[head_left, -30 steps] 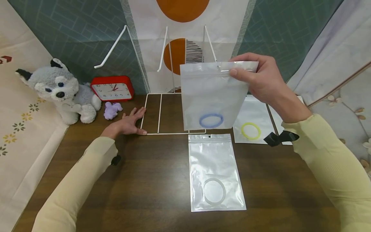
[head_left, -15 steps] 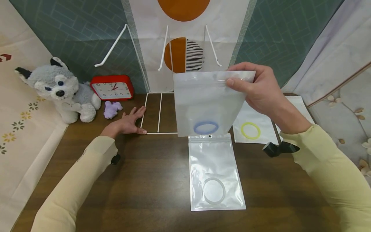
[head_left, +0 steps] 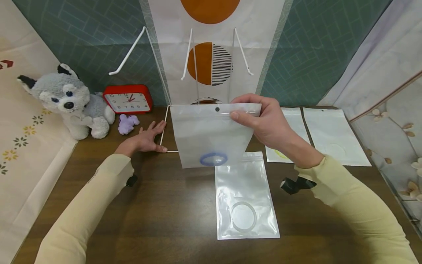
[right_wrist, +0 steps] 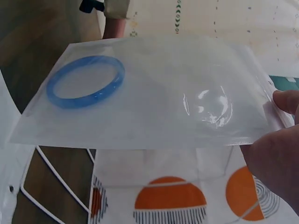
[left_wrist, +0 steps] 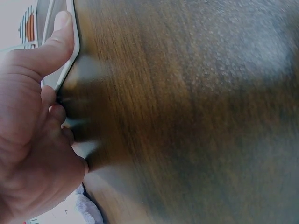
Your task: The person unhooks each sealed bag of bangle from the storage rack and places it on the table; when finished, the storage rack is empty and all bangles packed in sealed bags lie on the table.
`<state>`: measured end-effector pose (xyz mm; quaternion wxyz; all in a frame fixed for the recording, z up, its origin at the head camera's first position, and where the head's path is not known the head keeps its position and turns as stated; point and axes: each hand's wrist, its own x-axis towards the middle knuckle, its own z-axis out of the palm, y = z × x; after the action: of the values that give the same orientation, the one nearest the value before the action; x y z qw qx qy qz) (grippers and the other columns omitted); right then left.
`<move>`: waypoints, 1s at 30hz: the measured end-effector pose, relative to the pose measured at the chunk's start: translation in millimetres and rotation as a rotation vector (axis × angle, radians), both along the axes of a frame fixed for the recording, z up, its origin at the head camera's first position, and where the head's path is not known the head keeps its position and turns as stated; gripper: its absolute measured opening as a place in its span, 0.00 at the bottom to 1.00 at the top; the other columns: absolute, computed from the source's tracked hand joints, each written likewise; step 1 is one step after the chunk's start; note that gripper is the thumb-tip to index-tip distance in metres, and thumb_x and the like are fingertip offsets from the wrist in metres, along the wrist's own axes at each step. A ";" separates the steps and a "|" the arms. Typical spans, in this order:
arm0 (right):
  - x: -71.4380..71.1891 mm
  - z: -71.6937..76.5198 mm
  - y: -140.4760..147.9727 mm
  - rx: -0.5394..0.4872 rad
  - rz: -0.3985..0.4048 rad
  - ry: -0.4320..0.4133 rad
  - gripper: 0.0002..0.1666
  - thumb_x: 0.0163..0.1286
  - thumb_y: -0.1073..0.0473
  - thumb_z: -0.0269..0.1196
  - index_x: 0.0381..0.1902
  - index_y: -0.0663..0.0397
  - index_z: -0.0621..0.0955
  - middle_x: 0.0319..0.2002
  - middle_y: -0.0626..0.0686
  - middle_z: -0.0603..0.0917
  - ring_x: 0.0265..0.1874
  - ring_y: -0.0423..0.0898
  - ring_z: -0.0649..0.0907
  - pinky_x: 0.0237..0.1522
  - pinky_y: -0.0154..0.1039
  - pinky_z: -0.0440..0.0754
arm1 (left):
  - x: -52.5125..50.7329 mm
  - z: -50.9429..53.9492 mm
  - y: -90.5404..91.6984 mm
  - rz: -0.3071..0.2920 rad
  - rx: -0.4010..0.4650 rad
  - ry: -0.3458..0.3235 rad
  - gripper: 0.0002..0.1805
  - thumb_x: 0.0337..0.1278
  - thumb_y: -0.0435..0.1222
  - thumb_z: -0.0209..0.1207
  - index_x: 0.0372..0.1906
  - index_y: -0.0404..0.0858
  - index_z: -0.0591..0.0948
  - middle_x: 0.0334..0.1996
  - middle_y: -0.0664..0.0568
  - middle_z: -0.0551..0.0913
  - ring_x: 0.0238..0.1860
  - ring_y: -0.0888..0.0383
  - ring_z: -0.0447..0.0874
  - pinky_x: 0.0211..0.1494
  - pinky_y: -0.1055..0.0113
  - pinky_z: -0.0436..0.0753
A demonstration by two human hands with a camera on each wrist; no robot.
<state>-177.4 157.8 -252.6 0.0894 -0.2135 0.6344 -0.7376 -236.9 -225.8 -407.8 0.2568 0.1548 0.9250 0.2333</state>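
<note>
My right hand [head_left: 267, 123] pinches the top right edge of a pale zip bag [head_left: 197, 128], thumb in front. Low in that bag lies a blue bangle-like ring [right_wrist: 105, 94]. The bag hangs tilted over the base of a white wire rack [head_left: 172, 151], hiding much of it. My left hand [head_left: 145, 141] rests at the base's left side with fingers spread; in the left wrist view its thumb [left_wrist: 63, 21] lies over the wire. Below the held bag, another zip bag [head_left: 242, 183] with a clear ring lies flat on the table, its top partly covered.
Three white hooks [head_left: 128, 55] project from the rack. Two more zip bags [head_left: 333, 132] lie at the right, one with a yellow ring [head_left: 280, 154] partly hidden by my forearm. A plush husky [head_left: 72, 102], red clock [head_left: 128, 99] and small purple toy [head_left: 127, 124] stand at the left.
My right hand has brought the bag with the blue ring down and to the left, away from the right hook. The left hand has stayed in place.
</note>
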 end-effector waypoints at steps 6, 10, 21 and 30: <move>12.9 -15.4 -16.8 0.110 -0.010 0.063 0.10 0.63 0.72 0.67 0.42 0.60 0.86 0.37 0.53 0.86 0.31 0.45 0.83 0.36 0.37 0.83 | -1.2 -3.0 0.0 0.010 0.000 0.013 0.58 0.57 0.47 0.69 0.80 0.35 0.43 0.79 0.36 0.37 0.76 0.35 0.23 0.68 0.29 0.28; 25.8 -23.0 -25.7 0.172 0.007 0.116 0.13 0.63 0.70 0.68 0.45 0.68 0.84 0.37 0.52 0.85 0.31 0.45 0.81 0.36 0.37 0.81 | -4.5 -6.4 -0.7 -0.027 -0.009 0.027 0.55 0.64 0.55 0.59 0.79 0.32 0.41 0.79 0.35 0.35 0.76 0.33 0.23 0.66 0.26 0.28; 83.5 -30.7 -48.9 0.131 0.142 0.033 0.12 0.63 0.69 0.68 0.46 0.66 0.84 0.41 0.54 0.85 0.39 0.49 0.81 0.38 0.38 0.81 | 0.4 -2.9 -1.9 -0.011 -0.016 0.047 0.60 0.57 0.49 0.69 0.79 0.32 0.41 0.79 0.37 0.36 0.76 0.35 0.25 0.67 0.28 0.30; 68.5 -60.5 -64.3 0.216 0.140 -0.169 0.15 0.67 0.65 0.67 0.51 0.61 0.84 0.48 0.52 0.85 0.43 0.46 0.83 0.41 0.43 0.84 | 0.8 -2.7 -0.7 -0.012 -0.006 0.044 0.59 0.58 0.47 0.69 0.79 0.32 0.41 0.79 0.38 0.35 0.77 0.35 0.26 0.67 0.28 0.30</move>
<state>-108.8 93.5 -313.1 0.2160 -0.1833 0.6838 -0.6725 -236.1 -226.4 -410.5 0.2382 0.1649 0.9302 0.2253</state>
